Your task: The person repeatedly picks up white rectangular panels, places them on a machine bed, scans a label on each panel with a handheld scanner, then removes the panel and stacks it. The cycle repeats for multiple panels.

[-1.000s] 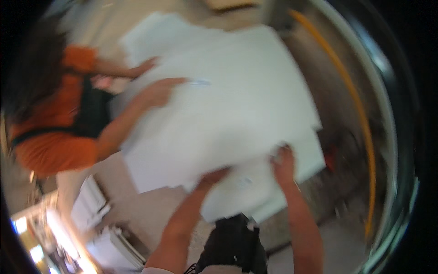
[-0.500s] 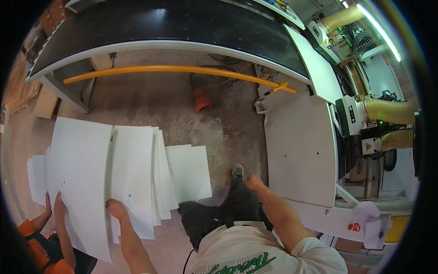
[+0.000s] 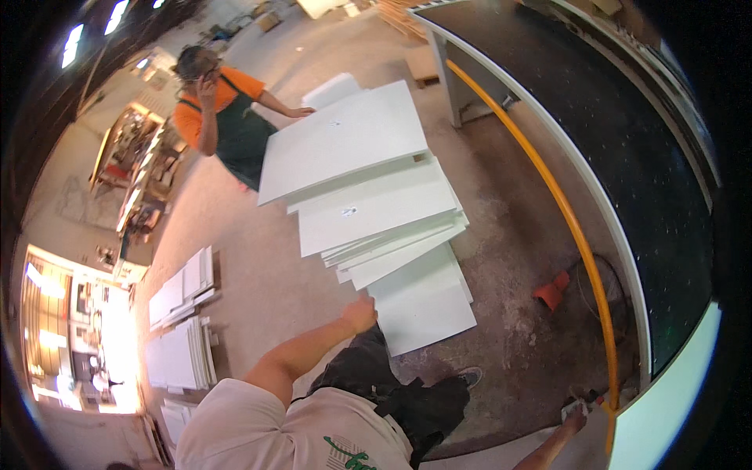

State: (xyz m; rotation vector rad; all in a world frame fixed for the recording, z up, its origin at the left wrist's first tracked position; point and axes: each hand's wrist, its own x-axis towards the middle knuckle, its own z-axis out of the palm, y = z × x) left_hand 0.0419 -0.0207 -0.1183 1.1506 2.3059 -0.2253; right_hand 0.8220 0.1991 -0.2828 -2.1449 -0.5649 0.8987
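Note:
My left hand (image 3: 360, 315) hangs above my thigh with its fingers curled, next to the corner of the lowest white panel (image 3: 427, 305); I see nothing in it. My right hand (image 3: 576, 419) is low at the right, near a small pale object (image 3: 578, 406) beside the end of a yellow bar (image 3: 576, 227). Its fingers are blurred, and whether it touches that object I cannot tell. Several white panels lie overlapped in front of me. A large labelled panel (image 3: 345, 145) is at the far end, over a second labelled panel (image 3: 376, 205).
A co-worker (image 3: 235, 117) in orange with a dark apron stands beyond the panels, one hand on the large panel, the other raised to the head. A black-topped machine table (image 3: 619, 117) runs along the right. An orange-red object (image 3: 552, 290) sits under it. More panel stacks (image 3: 182, 352) stand left.
My view has swung left, so the panels now stand ahead. My left hand has let go of the panel edge. The co-worker is upright with one hand lifted from the panel.

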